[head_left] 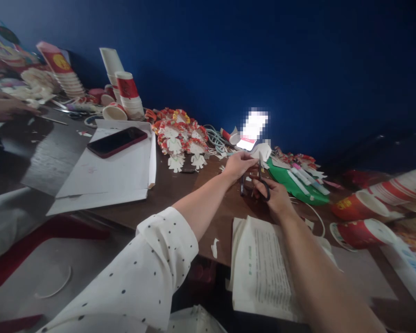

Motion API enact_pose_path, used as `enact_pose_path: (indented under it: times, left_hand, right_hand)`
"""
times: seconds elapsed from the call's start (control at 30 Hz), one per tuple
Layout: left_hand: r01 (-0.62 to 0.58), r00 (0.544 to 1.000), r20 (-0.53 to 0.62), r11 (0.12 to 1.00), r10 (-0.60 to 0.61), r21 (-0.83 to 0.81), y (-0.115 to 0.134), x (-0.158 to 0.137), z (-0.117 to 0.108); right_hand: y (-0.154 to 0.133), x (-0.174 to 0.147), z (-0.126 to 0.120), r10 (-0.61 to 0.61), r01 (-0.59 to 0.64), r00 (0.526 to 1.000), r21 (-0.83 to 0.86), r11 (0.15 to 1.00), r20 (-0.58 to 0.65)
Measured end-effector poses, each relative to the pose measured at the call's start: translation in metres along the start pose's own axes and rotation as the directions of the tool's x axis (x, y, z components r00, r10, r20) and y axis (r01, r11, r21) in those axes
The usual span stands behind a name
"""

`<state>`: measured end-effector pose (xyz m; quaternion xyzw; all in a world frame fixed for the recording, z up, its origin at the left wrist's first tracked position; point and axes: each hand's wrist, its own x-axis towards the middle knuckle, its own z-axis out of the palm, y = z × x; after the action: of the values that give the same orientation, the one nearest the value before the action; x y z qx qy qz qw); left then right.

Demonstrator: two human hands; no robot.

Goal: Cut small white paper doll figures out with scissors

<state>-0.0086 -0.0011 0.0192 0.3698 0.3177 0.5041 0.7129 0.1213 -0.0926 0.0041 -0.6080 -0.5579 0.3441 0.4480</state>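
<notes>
past book (263, 268) at table edge (205, 250): right grip (275, 196) round scissors (267, 190), left grip (241, 165) pinching paper (265, 151); tabletop (166, 194) room leftward

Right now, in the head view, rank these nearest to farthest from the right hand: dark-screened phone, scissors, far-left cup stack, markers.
1. Scissors, in the right hand.
2. Markers, to its right.
3. Dark-screened phone, left.
4. Far-left cup stack, beyond the phone.
</notes>
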Motion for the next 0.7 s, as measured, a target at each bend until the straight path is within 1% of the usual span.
enact_pose_path:
  times: [0.23,0.4,0.53,0.7]
  left_hand:
    - [0.021,1.0,0.002,0.999,-0.021,-0.031,0.0005,-0.0007,0.0009]
    - [0.031,0.999,0.018,0.999,-0.031,-0.024,0.0015,-0.0017,0.0012]
    - [0.035,0.999,0.026,0.999,-0.034,-0.029,0.0008,-0.001,0.0006]
    - [0.037,0.999,0.027,0.999,-0.037,-0.028,0.0023,-0.0023,0.0014]
  right_hand:
    - [0.0026,0.001,-0.0004,-0.031,0.03,0.999,-0.027,0.999,-0.022]
    - [0.0012,0.0005,0.0013,-0.016,0.017,1.0,0.009,1.0,-0.02]
    - [-0.0016,-0.0009,0.0013,-0.001,0.001,1.0,0.006,1.0,-0.022]
    - [-0.0008,-0.0003,-0.0006,-0.051,0.051,0.999,-0.028,0.998,-0.016]
